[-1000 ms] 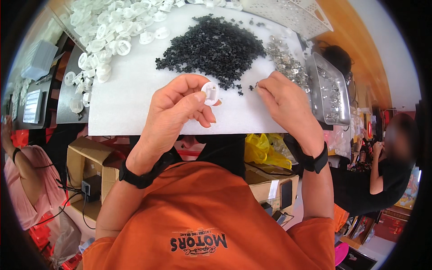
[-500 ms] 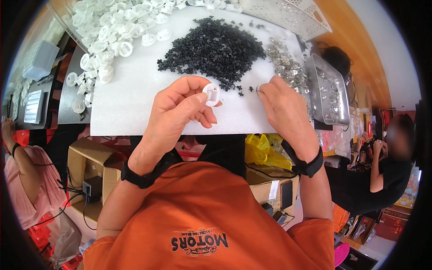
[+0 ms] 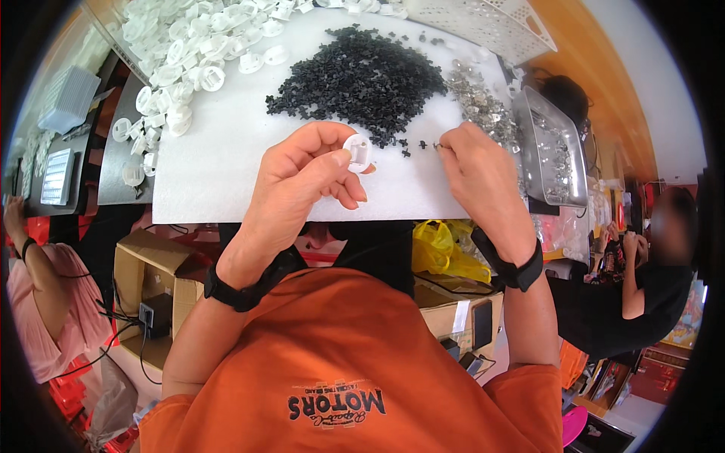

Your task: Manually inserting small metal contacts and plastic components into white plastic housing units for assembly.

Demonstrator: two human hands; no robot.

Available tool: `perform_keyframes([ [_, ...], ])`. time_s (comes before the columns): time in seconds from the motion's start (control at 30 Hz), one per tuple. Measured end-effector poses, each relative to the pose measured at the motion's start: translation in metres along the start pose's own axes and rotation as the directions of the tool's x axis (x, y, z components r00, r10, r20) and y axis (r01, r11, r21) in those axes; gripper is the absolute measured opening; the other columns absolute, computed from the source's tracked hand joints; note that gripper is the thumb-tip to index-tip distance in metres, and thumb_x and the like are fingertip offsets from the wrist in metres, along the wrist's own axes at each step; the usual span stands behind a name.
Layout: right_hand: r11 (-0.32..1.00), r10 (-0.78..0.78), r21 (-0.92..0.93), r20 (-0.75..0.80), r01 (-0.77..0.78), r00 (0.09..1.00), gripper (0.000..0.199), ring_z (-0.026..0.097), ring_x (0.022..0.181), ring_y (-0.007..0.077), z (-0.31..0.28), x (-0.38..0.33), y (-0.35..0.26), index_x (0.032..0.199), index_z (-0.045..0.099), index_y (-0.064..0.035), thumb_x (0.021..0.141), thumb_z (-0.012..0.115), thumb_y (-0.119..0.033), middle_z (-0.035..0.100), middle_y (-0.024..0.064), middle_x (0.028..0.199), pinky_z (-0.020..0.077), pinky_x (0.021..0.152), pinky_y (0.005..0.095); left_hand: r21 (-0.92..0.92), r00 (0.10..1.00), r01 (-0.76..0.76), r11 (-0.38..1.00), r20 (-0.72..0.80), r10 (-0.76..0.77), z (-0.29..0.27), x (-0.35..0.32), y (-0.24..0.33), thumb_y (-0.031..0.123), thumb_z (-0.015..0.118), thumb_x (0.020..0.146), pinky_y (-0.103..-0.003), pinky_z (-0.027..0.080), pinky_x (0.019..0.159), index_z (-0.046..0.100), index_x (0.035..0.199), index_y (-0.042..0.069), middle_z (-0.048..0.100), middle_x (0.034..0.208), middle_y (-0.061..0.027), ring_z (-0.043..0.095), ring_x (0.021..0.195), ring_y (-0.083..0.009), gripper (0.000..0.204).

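My left hand (image 3: 302, 172) pinches a round white plastic part (image 3: 358, 154) between thumb and fingers, its recessed face turned up. My right hand (image 3: 485, 172) is closed at the fingertips on a small metal piece (image 3: 437, 146), of which only a tip shows. Beside that tip lies a single small black cross-shaped piece (image 3: 423, 144). Just beyond both hands spreads a heap of the same black pieces (image 3: 359, 83). Past my right fingers is a scatter of small silver metal pieces (image 3: 483, 102).
A white sheet (image 3: 215, 177) covers the work surface. Many white plastic parts (image 3: 181, 57) pile up at far left. A clear bin (image 3: 535, 170) with metal pieces stands at right; a perforated white basket (image 3: 491, 26) sits at the back. People sit at both sides (image 3: 49, 309).
My right hand has shifted slightly, its fingertips a little farther right and curled over the metal piece. My left hand has barely moved, still holding the white part.
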State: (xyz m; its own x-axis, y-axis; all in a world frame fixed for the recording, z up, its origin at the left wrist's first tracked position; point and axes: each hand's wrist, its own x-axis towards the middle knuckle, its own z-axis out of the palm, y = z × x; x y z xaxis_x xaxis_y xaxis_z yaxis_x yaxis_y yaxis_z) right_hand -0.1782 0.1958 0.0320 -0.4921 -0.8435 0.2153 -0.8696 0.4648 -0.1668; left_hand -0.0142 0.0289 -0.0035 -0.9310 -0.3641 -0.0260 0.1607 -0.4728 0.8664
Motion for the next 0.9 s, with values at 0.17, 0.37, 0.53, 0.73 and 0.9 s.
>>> perform_keyframes([
  [0.17, 0.901, -0.051, 0.431, -0.008, 0.05, 0.999, 0.004, 0.053, 0.062, 0.0196, -0.017, 0.01, -0.027, 0.084, 0.06, -0.0001, 0.082, 0.059, -0.003, 0.054, 0.0086, 0.073, 0.0411, 0.056, 0.0285, 0.003, 1.0, 0.01, 1.0, 0.0, -0.01, 0.001, 0.0, 0.001, 0.01, 0.049, 0.091, -0.024, 0.052, 0.059, 0.055, 0.106, -0.002, 0.064, 0.089, -0.0116, 0.062, 0.068, -0.0133, 0.021],
  [0.37, 0.755, -0.214, 0.642, 0.048, 0.134, 0.976, 0.004, 0.047, 0.06, 0.0124, -0.01, 0.017, -0.05, 0.085, 0.061, -0.0011, 0.081, 0.061, -0.003, 0.051, 0.0043, 0.07, 0.0364, 0.052, 0.0264, -0.005, 1.0, 0.007, 1.0, -0.011, -0.007, 0.002, -0.001, 0.001, 0.01, 0.05, 0.091, -0.024, 0.051, 0.059, 0.055, 0.106, -0.003, 0.062, 0.087, -0.0087, 0.062, 0.068, -0.0133, 0.02],
  [0.53, 0.732, -0.208, 0.668, 0.031, 0.135, 0.978, 0.004, 0.046, 0.06, 0.0104, -0.006, 0.019, -0.054, 0.085, 0.061, -0.0012, 0.081, 0.06, -0.001, 0.05, 0.0033, 0.07, 0.0357, 0.052, 0.025, -0.011, 1.0, 0.011, 1.0, -0.007, -0.011, 0.001, -0.002, 0.001, 0.009, 0.051, 0.091, -0.024, 0.052, 0.06, 0.055, 0.106, -0.003, 0.061, 0.086, -0.0074, 0.062, 0.069, -0.0133, 0.02],
  [0.73, 0.71, -0.136, 0.698, 0.006, 0.093, 0.991, 0.003, 0.051, 0.062, 0.0189, -0.003, 0.017, -0.063, 0.083, 0.06, -0.0004, 0.081, 0.057, 0.0, 0.053, 0.0071, 0.07, 0.0398, 0.054, 0.0302, -0.016, 1.0, 0.017, 1.0, -0.007, -0.017, 0.0, -0.001, 0.002, 0.011, 0.051, 0.091, -0.023, 0.051, 0.06, 0.055, 0.106, -0.004, 0.061, 0.086, -0.0073, 0.062, 0.069, -0.013, 0.021],
  [0.9, 0.751, -0.125, 0.649, -0.035, 0.118, 0.991, 0.003, 0.057, 0.065, 0.0293, -0.004, 0.016, -0.063, 0.081, 0.058, -0.0008, 0.08, 0.057, -0.003, 0.056, 0.0119, 0.072, 0.044, 0.057, 0.0359, -0.009, 1.0, 0.016, 1.0, -0.006, -0.016, 0.0, -0.002, 0.001, 0.012, 0.052, 0.091, -0.023, 0.051, 0.06, 0.056, 0.106, -0.004, 0.062, 0.086, -0.0072, 0.062, 0.068, -0.0127, 0.021],
])
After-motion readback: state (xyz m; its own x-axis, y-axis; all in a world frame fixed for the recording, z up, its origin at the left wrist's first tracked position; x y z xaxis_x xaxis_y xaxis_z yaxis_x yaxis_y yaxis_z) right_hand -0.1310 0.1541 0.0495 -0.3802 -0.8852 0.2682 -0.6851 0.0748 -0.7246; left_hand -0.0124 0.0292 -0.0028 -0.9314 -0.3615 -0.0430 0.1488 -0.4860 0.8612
